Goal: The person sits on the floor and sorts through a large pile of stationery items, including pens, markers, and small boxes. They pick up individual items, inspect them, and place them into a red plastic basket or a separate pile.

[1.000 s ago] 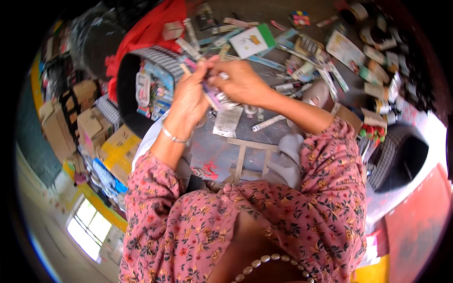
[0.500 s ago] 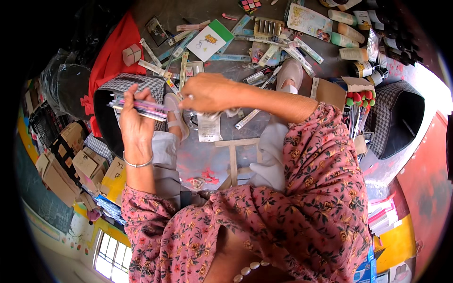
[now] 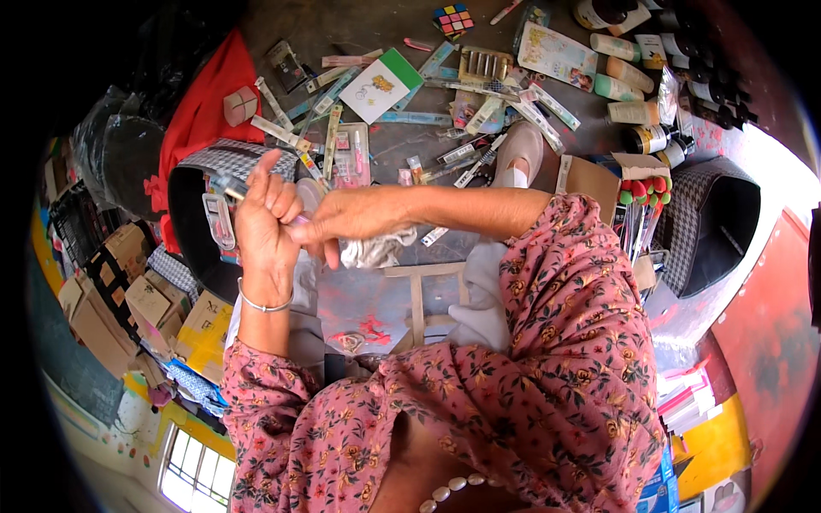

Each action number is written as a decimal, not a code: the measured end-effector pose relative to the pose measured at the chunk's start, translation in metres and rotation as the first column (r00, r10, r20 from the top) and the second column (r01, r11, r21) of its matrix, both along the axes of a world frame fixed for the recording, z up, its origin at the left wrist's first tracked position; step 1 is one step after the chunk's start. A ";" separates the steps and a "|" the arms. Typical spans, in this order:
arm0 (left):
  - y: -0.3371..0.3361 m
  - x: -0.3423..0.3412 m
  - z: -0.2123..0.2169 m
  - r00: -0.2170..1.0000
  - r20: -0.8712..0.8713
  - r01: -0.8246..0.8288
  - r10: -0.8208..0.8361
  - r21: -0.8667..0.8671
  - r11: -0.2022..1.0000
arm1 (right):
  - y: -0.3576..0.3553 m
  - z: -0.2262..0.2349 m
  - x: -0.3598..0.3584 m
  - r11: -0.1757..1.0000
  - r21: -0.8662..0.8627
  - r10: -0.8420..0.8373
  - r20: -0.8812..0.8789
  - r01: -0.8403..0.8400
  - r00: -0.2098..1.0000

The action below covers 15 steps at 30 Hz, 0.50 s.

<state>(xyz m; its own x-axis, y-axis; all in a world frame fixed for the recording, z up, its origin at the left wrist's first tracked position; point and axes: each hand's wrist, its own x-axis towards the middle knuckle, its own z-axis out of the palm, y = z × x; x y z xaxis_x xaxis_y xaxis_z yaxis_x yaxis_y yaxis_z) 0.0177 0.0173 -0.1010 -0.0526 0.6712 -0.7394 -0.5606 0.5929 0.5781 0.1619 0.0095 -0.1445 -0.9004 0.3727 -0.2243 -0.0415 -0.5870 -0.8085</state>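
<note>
My left hand (image 3: 272, 209) is closed around a bundle of slim pens (image 3: 226, 185), whose ends stick out past its far-left side. The index finger points up and away. My right hand (image 3: 338, 215) meets it, with thumb and fingers at the purplish near end of the bundle. A crumpled whitish cloth (image 3: 380, 249) hangs from under the right palm. The fingers that grip it are partly hidden. Just beyond the hands, a clear pack with pink items (image 3: 351, 156) lies on the floor.
Beyond lie scattered pen packs (image 3: 416, 118), a white-green notebook (image 3: 380, 86) and a puzzle cube (image 3: 452, 20). Bottles (image 3: 623, 68) stand far right. Checked fabric bins (image 3: 717, 184) flank me, a cardboard box (image 3: 590, 182) beside the right one. Red cloth (image 3: 205, 111) lies at left.
My right hand has moved down and left to meet the left hand. The left fingers have closed round the pens, whose bundle now tilts more. The whitish cloth shows more fully.
</note>
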 end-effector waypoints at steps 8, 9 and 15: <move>-0.004 0.011 0.012 0.974 -0.041 0.226 -0.225 0.031 0.974 | -0.009 0.004 -0.006 0.972 -0.199 0.104 -0.108 -0.124 0.989; -0.003 0.012 0.015 0.973 -0.057 0.228 -0.225 0.048 0.973 | -0.007 0.005 -0.006 0.972 -0.213 0.076 -0.130 -0.102 0.989; -0.007 0.003 0.019 0.944 -0.071 0.327 -0.321 0.104 0.939 | -0.006 0.019 -0.011 0.991 -0.118 0.056 -0.105 -0.069 0.993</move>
<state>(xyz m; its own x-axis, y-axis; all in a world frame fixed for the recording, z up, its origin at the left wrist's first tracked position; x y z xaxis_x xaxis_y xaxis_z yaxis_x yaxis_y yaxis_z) 0.0203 0.0102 -0.0815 0.1447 0.7370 -0.6602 -0.3162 0.6667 0.6749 0.1514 0.0038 -0.1254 -0.9414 0.2906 -0.1713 -0.0793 -0.6842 -0.7249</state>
